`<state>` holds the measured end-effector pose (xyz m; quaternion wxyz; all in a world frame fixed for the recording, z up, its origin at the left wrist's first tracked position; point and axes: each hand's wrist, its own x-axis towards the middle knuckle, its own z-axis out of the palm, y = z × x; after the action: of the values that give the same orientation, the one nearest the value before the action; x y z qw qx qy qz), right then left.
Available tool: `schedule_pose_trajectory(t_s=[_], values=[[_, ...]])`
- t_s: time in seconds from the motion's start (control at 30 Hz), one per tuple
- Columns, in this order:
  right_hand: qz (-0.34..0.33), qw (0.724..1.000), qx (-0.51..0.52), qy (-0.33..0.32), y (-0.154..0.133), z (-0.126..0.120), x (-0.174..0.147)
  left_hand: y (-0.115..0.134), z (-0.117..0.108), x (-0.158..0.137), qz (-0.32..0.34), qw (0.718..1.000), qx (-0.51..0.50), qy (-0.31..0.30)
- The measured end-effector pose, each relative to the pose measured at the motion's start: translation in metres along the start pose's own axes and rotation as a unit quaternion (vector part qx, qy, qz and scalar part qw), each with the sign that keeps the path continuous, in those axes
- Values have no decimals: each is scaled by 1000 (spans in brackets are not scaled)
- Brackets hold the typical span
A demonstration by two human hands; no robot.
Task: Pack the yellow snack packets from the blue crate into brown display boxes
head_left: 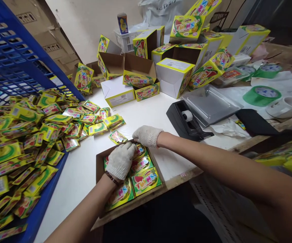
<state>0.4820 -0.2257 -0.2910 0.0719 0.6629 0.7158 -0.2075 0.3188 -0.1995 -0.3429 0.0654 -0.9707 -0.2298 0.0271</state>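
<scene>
An open display box (98, 168) with brown inner walls lies at the front edge of the white table, filled with rows of small TWINS packets (146, 181). My left hand (122, 160), in a white knitted glove, reaches into it with curled fingers over the far packets; what its fingertips hold is hidden. At the box's far right corner, my gloved right hand (147, 135) has its fingers closed on the rim. One loose packet (117, 137) lies just beyond the box.
A blue crate (47, 202) on the left spills packets (99, 128) onto the table (146, 111). Empty display boxes (139, 69) are stacked behind. To the right stand a black tape dispenser (183, 119), clear plastic sheets (211, 103), green tape (261, 96) and a white mug (289, 106).
</scene>
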Motion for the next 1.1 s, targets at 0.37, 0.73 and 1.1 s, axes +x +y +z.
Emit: schedule_pose_trajectory(t_s=[0.37,0.73,1.1], values=[[-2,1000,8,-2,2,1,1,3,2,-2,20,998,-30,-59],[-3,1000,25,-11,4,2,1,8,-6,0,118,992,-22,-36],[-6,1000,-4,-13,2,2,1,8,4,-6,118,992,-46,-26]])
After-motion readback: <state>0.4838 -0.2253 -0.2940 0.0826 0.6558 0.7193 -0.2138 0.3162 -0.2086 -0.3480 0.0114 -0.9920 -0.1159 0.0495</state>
